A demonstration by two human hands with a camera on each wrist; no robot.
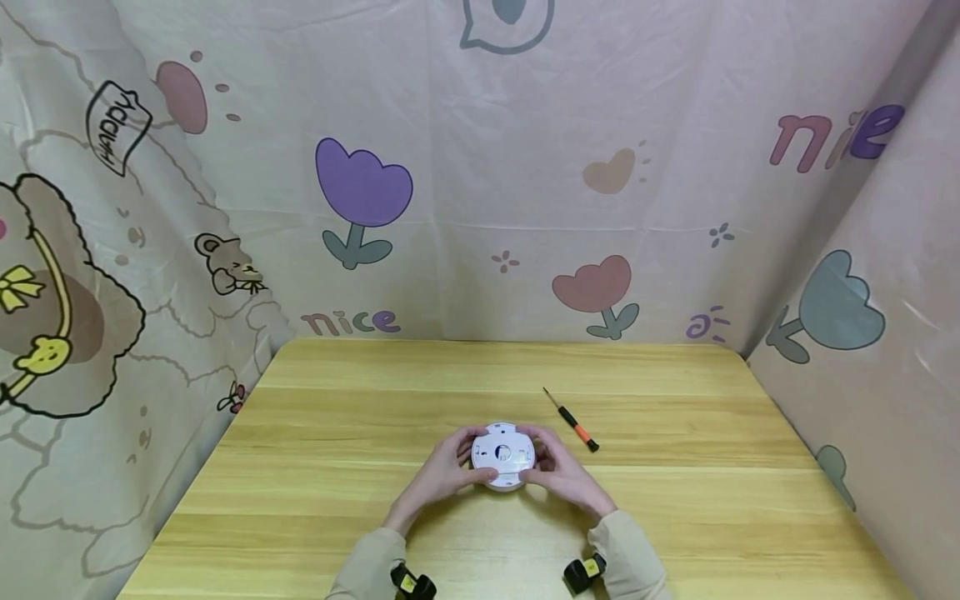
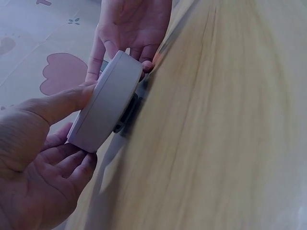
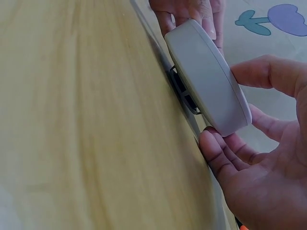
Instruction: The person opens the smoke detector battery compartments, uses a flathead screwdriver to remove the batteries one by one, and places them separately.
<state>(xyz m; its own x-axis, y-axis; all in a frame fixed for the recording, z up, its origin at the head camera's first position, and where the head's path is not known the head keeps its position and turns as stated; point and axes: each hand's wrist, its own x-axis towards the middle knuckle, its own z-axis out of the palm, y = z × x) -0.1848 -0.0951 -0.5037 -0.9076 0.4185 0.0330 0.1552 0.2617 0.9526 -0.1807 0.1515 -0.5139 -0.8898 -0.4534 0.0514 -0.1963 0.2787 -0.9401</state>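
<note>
Head view: light wooden bench [image 1: 337, 467] carries a round white plastic disc device [image 1: 503, 455] at centre front, gripped at its rim by left hand [image 1: 447, 468] and right hand [image 1: 558, 471]; small orange-handled screwdriver [image 1: 572, 422] lies just right.

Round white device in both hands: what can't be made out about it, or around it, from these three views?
- Device markings: head view, too small to read.
- Its underside: wrist views, dark parts in shadow against the table.
- Left hand and right hand fingers: partly behind the device.
- Screwdriver tip type: too small.
- Black and yellow wrist items: cut off by the bottom edge.
</note>
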